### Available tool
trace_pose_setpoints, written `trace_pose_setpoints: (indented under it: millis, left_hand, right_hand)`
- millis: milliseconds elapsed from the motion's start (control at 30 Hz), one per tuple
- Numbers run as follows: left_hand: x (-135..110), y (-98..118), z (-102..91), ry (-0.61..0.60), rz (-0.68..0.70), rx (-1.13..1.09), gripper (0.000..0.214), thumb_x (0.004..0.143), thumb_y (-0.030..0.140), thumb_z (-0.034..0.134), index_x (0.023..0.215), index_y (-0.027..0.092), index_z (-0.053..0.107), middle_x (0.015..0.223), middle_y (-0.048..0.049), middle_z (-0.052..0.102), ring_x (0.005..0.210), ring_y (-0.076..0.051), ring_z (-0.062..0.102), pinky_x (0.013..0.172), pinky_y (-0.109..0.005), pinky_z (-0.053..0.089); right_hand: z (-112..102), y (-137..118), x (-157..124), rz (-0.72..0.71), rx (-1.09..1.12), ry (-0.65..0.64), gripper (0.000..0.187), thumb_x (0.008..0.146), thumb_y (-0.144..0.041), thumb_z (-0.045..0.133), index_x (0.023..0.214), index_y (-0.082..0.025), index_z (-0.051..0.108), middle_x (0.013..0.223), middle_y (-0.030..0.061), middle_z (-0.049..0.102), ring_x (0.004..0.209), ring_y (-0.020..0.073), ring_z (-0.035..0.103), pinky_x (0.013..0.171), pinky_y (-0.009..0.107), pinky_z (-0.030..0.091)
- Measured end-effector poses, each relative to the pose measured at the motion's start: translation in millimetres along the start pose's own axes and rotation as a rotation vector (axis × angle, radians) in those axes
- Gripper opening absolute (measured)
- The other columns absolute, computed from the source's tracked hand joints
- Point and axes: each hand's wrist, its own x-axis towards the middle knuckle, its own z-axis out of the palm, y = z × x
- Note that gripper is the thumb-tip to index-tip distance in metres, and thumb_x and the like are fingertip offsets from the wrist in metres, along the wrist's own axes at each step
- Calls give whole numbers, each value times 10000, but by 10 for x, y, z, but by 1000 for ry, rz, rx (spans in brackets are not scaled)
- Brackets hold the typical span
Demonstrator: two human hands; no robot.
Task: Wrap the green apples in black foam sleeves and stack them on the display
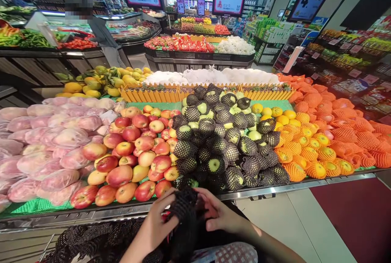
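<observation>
Low in the middle of the head view, my left hand (160, 216) is closed around a bunched black foam net sleeve (185, 210), its thumb pressed across the mesh. From the other side, my right hand (218, 212) has curled fingers at the sleeve's top and side edge; dark shadow partly hides their grip. Whether fruit is inside the sleeve cannot be seen. Just beyond my hands lies a heap of green apples (215, 165), many in black foam nets. Below and left of my left hand is a pile of loose black foam nets (91, 240).
The metal front rail (293, 189) of the display runs across before me. Red apples (131, 149) and wrapped pink fruit (58, 144) lie left, netted oranges (305, 149) right. Behind stands a small orange fence (152, 93). A person (105, 38) is at the far-left vegetable counter.
</observation>
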Motion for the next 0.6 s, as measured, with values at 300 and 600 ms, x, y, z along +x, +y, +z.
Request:
trace_pose_setpoints:
  millis: [300,600]
  left_hand:
    - [344,395,350,-219,34,-65,311,748,251,583,1002,202,755,1303,-123,688,1273,-331,583,1124,-470,428]
    - [441,482,562,-373,8,-154,424,664,260,592,1051,185,748,1120,-105,760,1076,-316,655,1012,-433,470]
  right_hand:
    - [-173,130,-89,-88,95,335,799,492,-326,993,1208,-277,642,1065,34,747,1022,254,692,975,438,506]
    - [-346,72,-379,-120,153,218,736,485,-632,919,1073,-243,706,977,38,733,932,257,687,888,381,505]
